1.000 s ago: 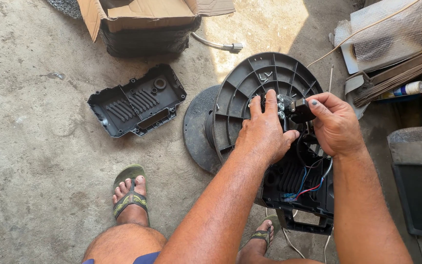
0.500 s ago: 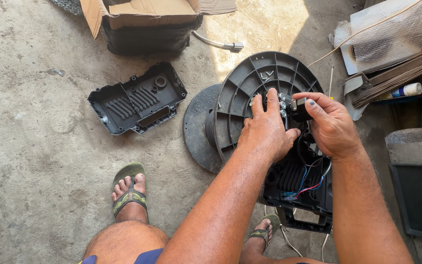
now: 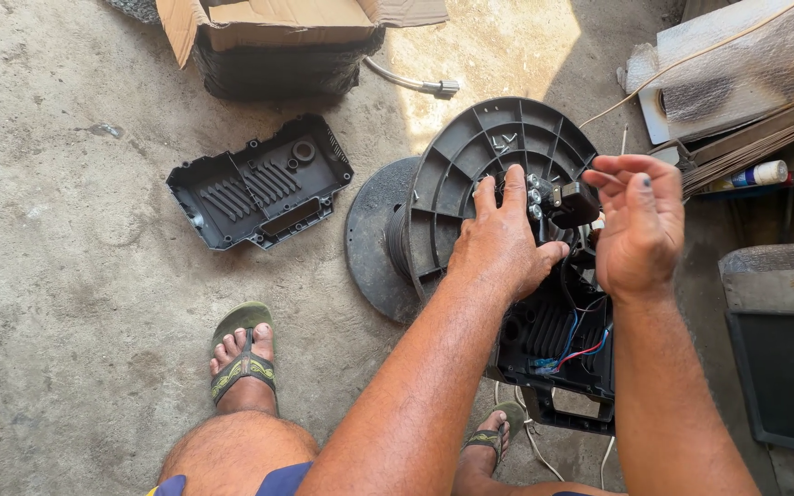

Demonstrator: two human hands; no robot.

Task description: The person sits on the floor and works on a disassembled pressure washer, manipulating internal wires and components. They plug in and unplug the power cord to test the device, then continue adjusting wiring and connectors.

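**Both hands on the round black base**

While you look down past your knees, your left hand (image 3: pixel 500 241) lies flat on the ribbed round base (image 3: pixel 470 174), fingers close together and pointing up toward the small black part (image 3: pixel 573 204) at its edge, thumb tucked to the right. Your right hand (image 3: pixel 634 225) hangs just beside that part with its fingers loosely curled and slightly spread; whether the fingertips touch it cannot be told. The base stands tilted on the concrete floor (image 3: pixel 66 303), in front of a flat round disc (image 3: pixel 374 234). Below your hands sits an open black housing (image 3: pixel 558 344) with blue and red wires (image 3: pixel 579 344) inside.

A loose black cover (image 3: pixel 259 184) lies well apart to the left, inside face up. Above it, at the top edge, is a brown cardboard box (image 3: pixel 277 23) with its flaps open. At the right, a small white tube with a red cap (image 3: pixel 754 174) lies beside a sheet of bubble wrap (image 3: pixel 737 64). Your left foot, in a green sandal (image 3: pixel 243 354), rests near the bottom.
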